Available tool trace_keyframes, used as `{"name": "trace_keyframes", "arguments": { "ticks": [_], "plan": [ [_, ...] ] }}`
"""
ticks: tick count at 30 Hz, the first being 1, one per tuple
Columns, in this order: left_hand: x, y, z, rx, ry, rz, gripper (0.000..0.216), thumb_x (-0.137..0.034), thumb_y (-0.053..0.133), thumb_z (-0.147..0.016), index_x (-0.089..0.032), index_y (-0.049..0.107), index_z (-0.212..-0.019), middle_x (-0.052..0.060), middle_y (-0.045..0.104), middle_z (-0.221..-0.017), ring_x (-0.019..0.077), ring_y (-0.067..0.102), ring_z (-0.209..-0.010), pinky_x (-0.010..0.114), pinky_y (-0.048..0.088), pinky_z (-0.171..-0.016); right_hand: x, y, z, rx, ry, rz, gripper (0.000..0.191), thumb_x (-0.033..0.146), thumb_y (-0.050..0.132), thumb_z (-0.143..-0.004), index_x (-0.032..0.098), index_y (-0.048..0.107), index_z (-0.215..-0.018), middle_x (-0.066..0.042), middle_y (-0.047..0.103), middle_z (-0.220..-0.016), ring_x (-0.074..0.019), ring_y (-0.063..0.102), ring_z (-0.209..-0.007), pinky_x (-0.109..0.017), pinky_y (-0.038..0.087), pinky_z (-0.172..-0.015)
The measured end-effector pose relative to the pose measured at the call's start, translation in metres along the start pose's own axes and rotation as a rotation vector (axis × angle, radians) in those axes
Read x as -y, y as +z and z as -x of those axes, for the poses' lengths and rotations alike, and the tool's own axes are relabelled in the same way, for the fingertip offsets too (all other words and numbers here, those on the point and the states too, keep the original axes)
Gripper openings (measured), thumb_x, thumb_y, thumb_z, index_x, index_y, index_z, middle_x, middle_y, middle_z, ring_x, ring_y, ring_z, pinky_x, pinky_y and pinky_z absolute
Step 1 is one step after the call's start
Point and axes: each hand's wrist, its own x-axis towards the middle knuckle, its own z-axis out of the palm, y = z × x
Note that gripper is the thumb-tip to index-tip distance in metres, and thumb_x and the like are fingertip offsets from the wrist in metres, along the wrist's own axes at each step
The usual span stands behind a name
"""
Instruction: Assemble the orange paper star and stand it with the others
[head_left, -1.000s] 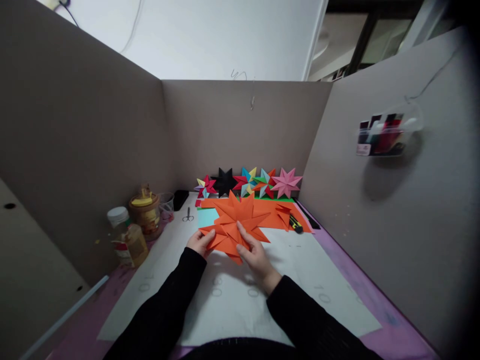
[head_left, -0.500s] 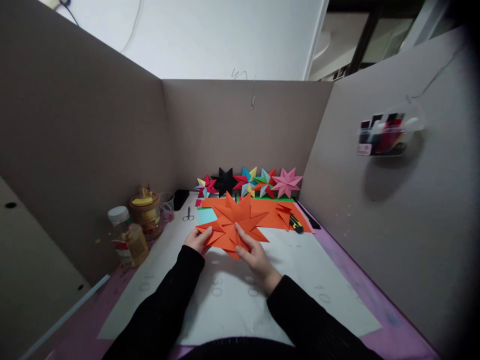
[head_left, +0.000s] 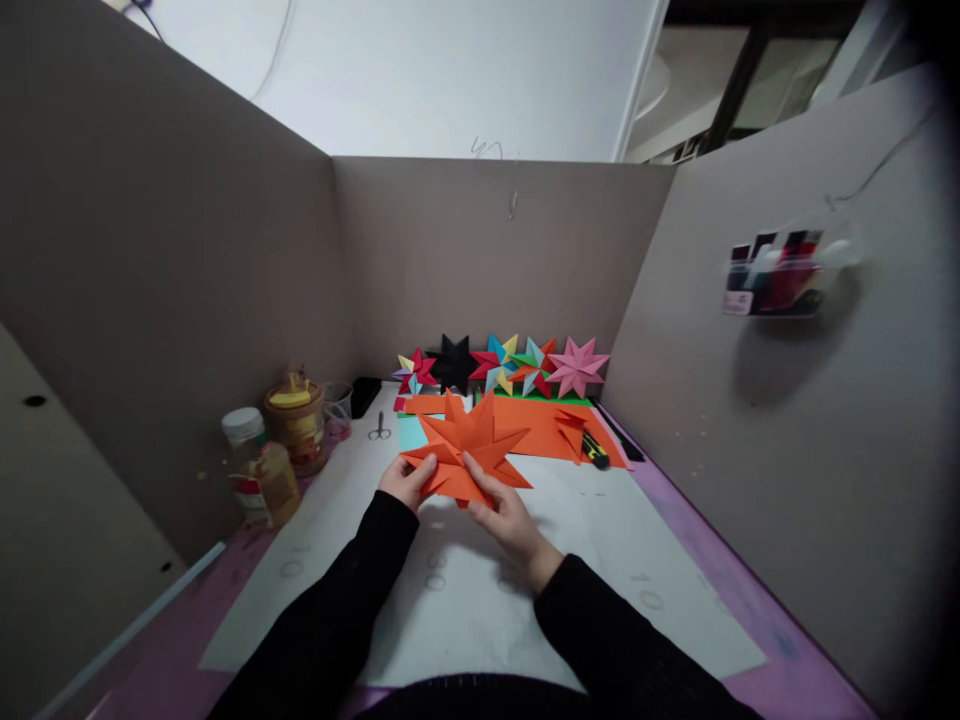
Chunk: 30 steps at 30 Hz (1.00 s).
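Observation:
Both hands hold an orange folded paper star just above the white sheet on the desk. My left hand pinches its left lower points. My right hand grips its near edge, thumb lying on top. Behind the star lie flat orange paper sheets with a small folded orange piece on them.
A row of coloured paper stars leans on the back partition. Small scissors, a black box, a plastic cup, a jar and a bottle stand at left. A yellow-black cutter lies at right. Cardboard walls enclose three sides.
The star has tilted flatter and moved slightly away from me; both hands shifted with it while keeping their hold.

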Motion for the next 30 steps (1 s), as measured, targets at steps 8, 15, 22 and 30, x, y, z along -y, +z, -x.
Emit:
{"name": "trace_keyframes", "arguments": {
  "ticks": [8, 15, 22, 30],
  "plan": [
    [0.008, -0.005, -0.006, 0.053, 0.041, -0.025, 0.040, -0.033, 0.080, -0.051, -0.009, 0.065, -0.079, 0.010, 0.071, -0.074, 0.0221, 0.067, -0.068, 0.036, 0.053, -0.071, -0.003, 0.003, 0.001, 0.006, 0.006, -0.081, 0.062, 0.043, 0.058, -0.077, 0.026, 0.037, -0.132, -0.005, 0.042, -0.136, -0.0261, 0.038, -0.125, -0.043, 0.031, -0.103],
    [0.011, 0.001, -0.003, 0.003, 0.058, 0.021, 0.042, -0.031, 0.080, -0.050, -0.006, 0.066, -0.081, 0.013, 0.070, -0.078, 0.0257, 0.067, -0.074, 0.039, 0.052, -0.074, -0.005, 0.008, 0.002, 0.020, 0.070, -0.127, 0.065, 0.045, 0.059, -0.076, 0.026, 0.034, -0.134, -0.005, 0.053, -0.126, -0.0272, 0.049, -0.115, -0.043, 0.040, -0.096],
    [0.014, -0.005, -0.010, -0.114, 0.157, -0.163, 0.041, -0.035, 0.080, -0.046, -0.009, 0.065, -0.074, 0.010, 0.069, -0.070, 0.0244, 0.065, -0.068, 0.036, 0.051, -0.066, -0.002, 0.010, 0.002, 0.020, 0.014, -0.093, 0.058, 0.044, 0.058, -0.077, 0.026, 0.041, -0.130, -0.004, 0.043, -0.135, -0.0245, 0.038, -0.125, -0.043, 0.028, -0.105],
    [0.006, -0.003, -0.004, -0.111, 0.221, -0.136, 0.040, -0.040, 0.077, -0.050, -0.013, 0.056, -0.073, 0.000, 0.061, -0.059, 0.0121, 0.057, -0.054, 0.025, 0.046, -0.054, -0.003, 0.006, 0.001, -0.047, 0.043, -0.041, 0.060, 0.044, 0.059, -0.077, 0.023, 0.041, -0.130, -0.006, 0.048, -0.131, -0.0250, 0.039, -0.125, -0.043, 0.030, -0.104]
  ]
}}
